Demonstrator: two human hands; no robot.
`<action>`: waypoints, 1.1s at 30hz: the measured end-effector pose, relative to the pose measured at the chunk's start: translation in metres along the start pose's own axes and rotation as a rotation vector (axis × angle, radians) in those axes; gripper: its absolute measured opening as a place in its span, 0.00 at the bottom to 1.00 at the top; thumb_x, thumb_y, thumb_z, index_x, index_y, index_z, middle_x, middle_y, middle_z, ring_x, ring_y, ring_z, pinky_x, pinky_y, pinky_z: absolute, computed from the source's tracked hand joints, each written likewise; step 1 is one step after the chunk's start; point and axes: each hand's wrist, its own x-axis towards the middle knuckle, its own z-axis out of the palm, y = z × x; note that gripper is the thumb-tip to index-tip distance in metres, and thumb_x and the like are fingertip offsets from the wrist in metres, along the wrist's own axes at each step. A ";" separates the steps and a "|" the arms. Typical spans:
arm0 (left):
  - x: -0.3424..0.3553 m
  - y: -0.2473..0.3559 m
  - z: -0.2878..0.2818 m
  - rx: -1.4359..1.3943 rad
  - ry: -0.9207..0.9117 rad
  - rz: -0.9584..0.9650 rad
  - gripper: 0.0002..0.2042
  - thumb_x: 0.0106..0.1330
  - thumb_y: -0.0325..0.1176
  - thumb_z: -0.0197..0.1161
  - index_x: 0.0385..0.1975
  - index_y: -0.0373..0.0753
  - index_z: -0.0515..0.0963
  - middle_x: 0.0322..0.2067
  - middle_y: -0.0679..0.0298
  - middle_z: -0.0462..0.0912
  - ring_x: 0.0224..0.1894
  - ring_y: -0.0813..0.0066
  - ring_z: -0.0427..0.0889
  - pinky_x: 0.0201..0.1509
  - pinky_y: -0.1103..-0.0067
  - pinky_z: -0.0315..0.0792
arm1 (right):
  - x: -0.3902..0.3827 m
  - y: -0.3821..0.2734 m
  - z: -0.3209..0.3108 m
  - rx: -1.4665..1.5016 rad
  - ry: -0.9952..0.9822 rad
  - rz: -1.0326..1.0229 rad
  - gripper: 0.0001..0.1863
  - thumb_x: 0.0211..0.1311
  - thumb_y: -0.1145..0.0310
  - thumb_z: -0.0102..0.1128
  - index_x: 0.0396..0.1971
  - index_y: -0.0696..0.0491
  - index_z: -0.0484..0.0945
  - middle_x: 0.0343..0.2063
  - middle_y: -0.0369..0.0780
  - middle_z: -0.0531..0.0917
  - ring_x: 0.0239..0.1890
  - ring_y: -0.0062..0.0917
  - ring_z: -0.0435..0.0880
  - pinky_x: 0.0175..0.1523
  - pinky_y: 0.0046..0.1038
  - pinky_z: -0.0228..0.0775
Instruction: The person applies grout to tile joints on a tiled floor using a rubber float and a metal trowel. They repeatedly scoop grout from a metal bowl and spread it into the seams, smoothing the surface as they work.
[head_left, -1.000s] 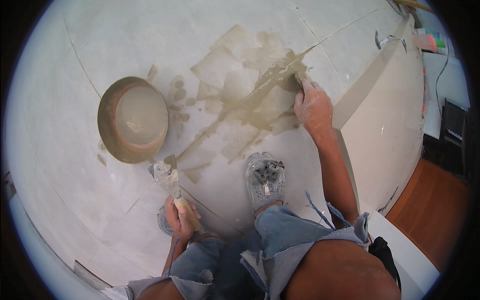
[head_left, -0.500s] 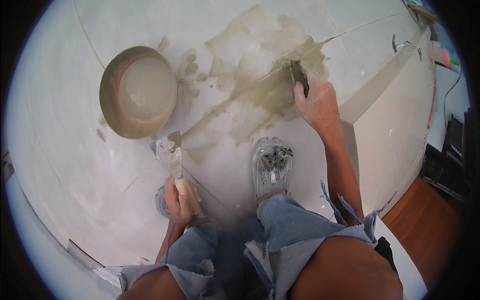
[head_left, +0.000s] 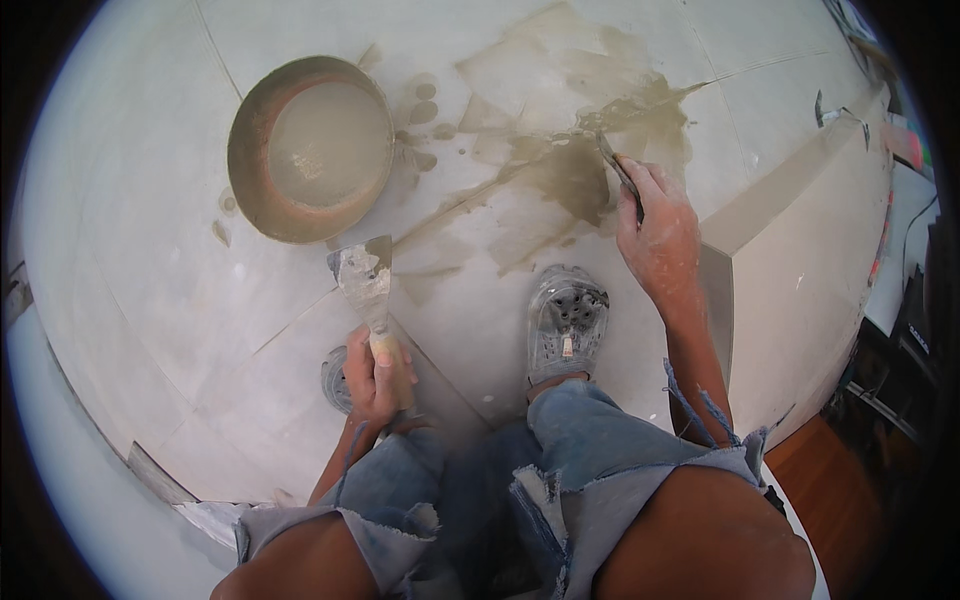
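My right hand (head_left: 662, 235) grips a thin dark spreader (head_left: 618, 172), seen nearly edge-on, with its far end at the wet grey-brown grout (head_left: 575, 178) smeared along a tile joint. My left hand (head_left: 374, 378) is wrapped around the pale handle of a putty knife (head_left: 366, 278). Its broad, grout-caked blade points away from me, just below a round pan (head_left: 245, 185). Smooth, wet grout (head_left: 325, 145) lies inside the pan. Some fingers of my right hand are hidden behind the spreader and the hand itself.
Large pale floor tiles (head_left: 180, 270) surround my feet, in grey clogs (head_left: 568, 310). Grout drops (head_left: 425, 110) dot the tiles beside the pan. A raised pale block (head_left: 800, 260) borders my right side, with a hammer-like tool (head_left: 838, 115) at its far end.
My right hand has drawn the spreader slightly toward me and turned it more edge-on. My left hand keeps hold of the putty knife. The whole view has shifted a little.
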 end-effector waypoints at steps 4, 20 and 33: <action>0.001 0.000 0.005 -0.050 0.018 0.002 0.30 0.84 0.52 0.49 0.70 0.29 0.61 0.35 0.54 0.81 0.26 0.72 0.81 0.32 0.75 0.78 | -0.019 0.031 -0.006 -0.126 -0.021 0.147 0.18 0.68 0.73 0.59 0.55 0.60 0.82 0.45 0.52 0.85 0.44 0.51 0.86 0.49 0.48 0.79; 0.004 0.003 0.008 -0.068 0.007 0.030 0.28 0.85 0.49 0.49 0.69 0.29 0.61 0.34 0.55 0.82 0.26 0.72 0.82 0.32 0.75 0.78 | 0.021 -0.008 0.004 -0.016 -0.124 0.240 0.16 0.68 0.73 0.59 0.51 0.66 0.82 0.39 0.59 0.84 0.42 0.55 0.84 0.50 0.48 0.78; 0.001 -0.001 0.007 -0.019 0.046 0.026 0.27 0.85 0.47 0.50 0.69 0.28 0.64 0.32 0.58 0.83 0.26 0.73 0.83 0.32 0.74 0.79 | -0.006 -0.063 0.035 0.149 -0.096 0.002 0.18 0.68 0.74 0.58 0.53 0.66 0.82 0.43 0.56 0.83 0.43 0.54 0.85 0.50 0.49 0.78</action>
